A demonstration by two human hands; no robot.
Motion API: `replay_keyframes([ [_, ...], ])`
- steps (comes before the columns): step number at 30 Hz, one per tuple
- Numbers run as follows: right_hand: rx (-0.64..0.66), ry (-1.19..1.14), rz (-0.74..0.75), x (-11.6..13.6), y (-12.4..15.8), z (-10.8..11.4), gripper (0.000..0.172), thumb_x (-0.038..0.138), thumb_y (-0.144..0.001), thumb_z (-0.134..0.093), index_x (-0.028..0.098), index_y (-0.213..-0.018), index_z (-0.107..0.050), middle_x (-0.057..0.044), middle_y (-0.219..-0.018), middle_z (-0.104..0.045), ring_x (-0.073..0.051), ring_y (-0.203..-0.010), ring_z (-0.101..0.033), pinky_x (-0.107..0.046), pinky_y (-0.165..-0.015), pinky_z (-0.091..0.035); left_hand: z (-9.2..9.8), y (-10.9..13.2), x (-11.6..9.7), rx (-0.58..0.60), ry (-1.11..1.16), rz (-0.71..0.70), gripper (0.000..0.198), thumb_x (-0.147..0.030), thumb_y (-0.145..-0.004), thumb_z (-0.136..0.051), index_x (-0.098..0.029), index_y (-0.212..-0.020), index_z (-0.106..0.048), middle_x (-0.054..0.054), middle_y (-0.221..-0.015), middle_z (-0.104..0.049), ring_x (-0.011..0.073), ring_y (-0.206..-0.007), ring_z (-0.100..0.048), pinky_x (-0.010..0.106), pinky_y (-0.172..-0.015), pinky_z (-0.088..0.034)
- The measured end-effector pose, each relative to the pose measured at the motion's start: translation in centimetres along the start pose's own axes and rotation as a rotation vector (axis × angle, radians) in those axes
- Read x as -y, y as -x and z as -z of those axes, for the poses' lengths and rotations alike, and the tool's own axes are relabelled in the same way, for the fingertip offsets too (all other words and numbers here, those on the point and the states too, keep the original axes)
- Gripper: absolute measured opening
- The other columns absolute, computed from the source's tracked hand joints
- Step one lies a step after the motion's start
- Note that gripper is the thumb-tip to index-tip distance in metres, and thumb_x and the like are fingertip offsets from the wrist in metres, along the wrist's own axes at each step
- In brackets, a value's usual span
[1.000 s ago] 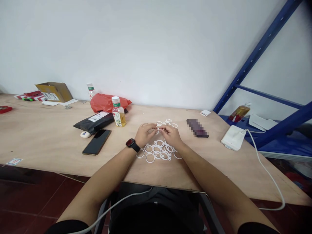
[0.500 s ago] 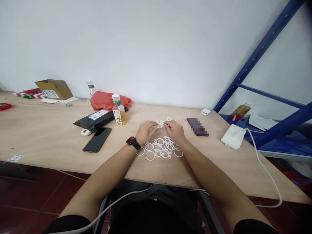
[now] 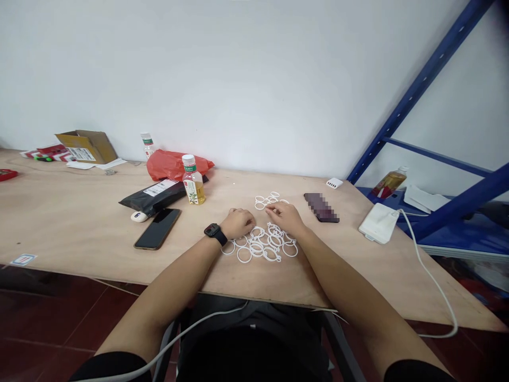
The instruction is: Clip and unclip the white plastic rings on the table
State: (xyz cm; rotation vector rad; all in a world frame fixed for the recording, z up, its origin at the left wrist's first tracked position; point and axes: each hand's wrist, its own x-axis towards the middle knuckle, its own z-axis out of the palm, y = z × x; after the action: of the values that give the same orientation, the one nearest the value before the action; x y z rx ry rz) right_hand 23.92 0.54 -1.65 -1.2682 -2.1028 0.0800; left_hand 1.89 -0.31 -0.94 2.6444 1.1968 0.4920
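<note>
A loose pile of white plastic rings [image 3: 262, 245] lies on the plywood table [image 3: 79, 223] in front of me. A smaller cluster of rings [image 3: 269, 199] sits a little farther back. My left hand [image 3: 237, 223], with a black watch on the wrist, rests at the pile's left edge with its fingers curled down onto the rings. At the pile's far right edge is my right hand [image 3: 285, 216], fingers bent and touching the rings. Whether either hand grips a ring is hidden.
A black phone [image 3: 157, 228], a black parcel bag [image 3: 155, 195], a bottle of yellow drink [image 3: 193, 181] and a red bag [image 3: 175, 164] lie to the left. A dark blurred phone [image 3: 321, 207], a white power bank [image 3: 379, 223] with cable and a blue rack [image 3: 437, 159] are on the right.
Both hands came down from just above the far cluster, where they pinched rings together, to the near pile. The linked rings now lie on the table at the back.
</note>
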Motion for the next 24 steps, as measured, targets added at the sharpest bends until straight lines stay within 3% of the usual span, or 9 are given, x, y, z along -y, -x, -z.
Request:
replay_keyframes([
  [4, 0.106, -0.064, 0.046, 0.9, 0.2, -0.5, 0.017, 0.03, -0.087, -0.062, 0.024, -0.098, -0.072, -0.003, -0.095, -0.074, -0.017, -0.081, -0.066, -0.029, -0.075, -0.048, 0.3, 0.1, 0.8, 0.016, -0.003, 0.006, 0.024, -0.025, -0.084, -0.049, -0.024, -0.091, -0.072, 0.005, -0.105, -0.071, 0.0237, -0.102, -0.061, 0.041, -0.095, -0.037],
  [11, 0.235, -0.072, 0.085, 1.6, 0.3, -0.7, 0.016, 0.03, -0.084, -0.065, 0.026, -0.097, -0.073, -0.002, -0.095, -0.074, -0.018, -0.087, -0.066, -0.03, -0.077, -0.047, 0.5, 0.4, 1.5, 0.035, 0.014, -0.01, 0.02, -0.025, -0.072, -0.06, -0.024, -0.089, -0.072, 0.005, -0.108, -0.07, 0.0259, -0.104, -0.061, 0.041, -0.096, -0.037],
  [18, 0.268, -0.086, 0.079, 1.7, 0.3, -0.6, 0.02, 0.025, -0.082, -0.065, 0.024, -0.101, -0.072, -0.002, -0.091, -0.073, -0.018, -0.086, -0.065, -0.028, -0.076, -0.046, 0.9, 0.1, 1.1, -0.146, 0.091, 0.049, 0.019, -0.027, -0.082, -0.055, -0.022, -0.092, -0.07, 0.003, -0.097, -0.073, 0.0218, -0.097, -0.064, 0.041, -0.098, -0.038],
  [24, 0.234, -0.115, 0.12, 1.4, 0.3, -0.6, 0.024, 0.016, -0.079, -0.062, 0.024, -0.099, -0.073, -0.002, -0.09, -0.072, -0.016, -0.079, -0.064, -0.027, -0.072, -0.046, 0.9, -0.2, 1.4, -0.31, 0.171, 0.032, 0.017, -0.022, -0.082, -0.057, -0.02, -0.093, -0.07, 0.003, -0.09, -0.074, 0.0183, -0.086, -0.067, 0.033, -0.086, -0.049],
])
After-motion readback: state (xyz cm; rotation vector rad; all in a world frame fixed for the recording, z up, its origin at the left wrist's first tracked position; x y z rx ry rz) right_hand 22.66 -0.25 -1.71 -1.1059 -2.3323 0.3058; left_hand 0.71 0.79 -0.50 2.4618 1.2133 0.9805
